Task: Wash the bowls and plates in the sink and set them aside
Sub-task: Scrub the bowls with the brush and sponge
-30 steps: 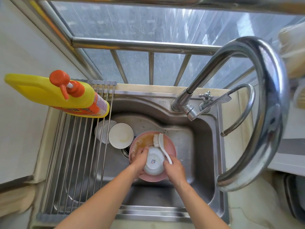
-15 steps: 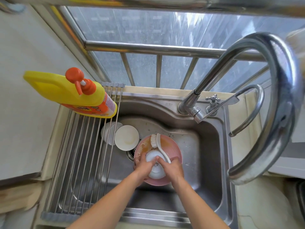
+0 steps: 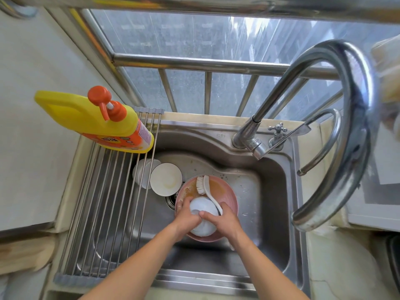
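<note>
Both hands hold a small white bowl [image 3: 203, 215] turned upside down, its bottom facing up, inside the pink bowl [image 3: 231, 200] in the sink [image 3: 270, 191]. The left hand [image 3: 186, 215] curls round the bowl's left side, and the right hand [image 3: 223, 219] grips its right side, thumb on top. The hands hide much of the white bowl. A white brush [image 3: 207, 191] lies in the pink bowl, its long handle running from the right hand away toward the window, bristles at the far end. Left of the pink bowl sits another white bowl [image 3: 165, 179], open side up. A cup behind it is partly hidden by the rack [image 3: 108, 204]
</note>
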### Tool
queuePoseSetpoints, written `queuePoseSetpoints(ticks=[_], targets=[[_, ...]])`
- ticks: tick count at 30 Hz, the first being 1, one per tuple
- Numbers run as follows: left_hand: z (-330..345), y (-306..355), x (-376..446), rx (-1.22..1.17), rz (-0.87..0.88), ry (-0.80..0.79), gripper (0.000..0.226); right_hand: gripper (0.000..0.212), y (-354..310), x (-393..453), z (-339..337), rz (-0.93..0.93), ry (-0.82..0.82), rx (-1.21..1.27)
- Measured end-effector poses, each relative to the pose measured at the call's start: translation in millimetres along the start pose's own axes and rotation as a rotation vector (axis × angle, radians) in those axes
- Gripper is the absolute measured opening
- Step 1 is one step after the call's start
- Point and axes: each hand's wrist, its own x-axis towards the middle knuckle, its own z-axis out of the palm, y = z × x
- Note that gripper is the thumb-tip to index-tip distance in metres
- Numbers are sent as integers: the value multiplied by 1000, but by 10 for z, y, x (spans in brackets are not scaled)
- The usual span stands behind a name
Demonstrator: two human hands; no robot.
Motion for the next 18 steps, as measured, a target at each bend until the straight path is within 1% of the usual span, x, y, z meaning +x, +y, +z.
queuePoseSetpoints(ticks=[3,6,8,10,12,14,16,18], targets=[[-87,23,29,117,127,-101,92,58,-54,-44,-113,-108,-30,-23],[-222,51,63,227,161,-200,89,50,-83,-83,-198,-180,-60,-42],[-278,78,40,282,173,-212,86,44,-137,-139,-209,-234,-6,-88],[-280,67,9,255,156,-163,86,32,-214,-212,-231,-268,121,-127],[-269,32,-44,158,116,-59,92,21,-322,-318,-299,-321,210,-82],[-252,-11,-76,84,74,58,88,22,-372,-374,-367,-365,210,-37],[-263,-38,-96,14,62,140,81,21,-390,-448,-432,-396,159,-73],[-288,-57,-116,10,83,181,77,20,-358,-441,-469,-355,144,-135]])
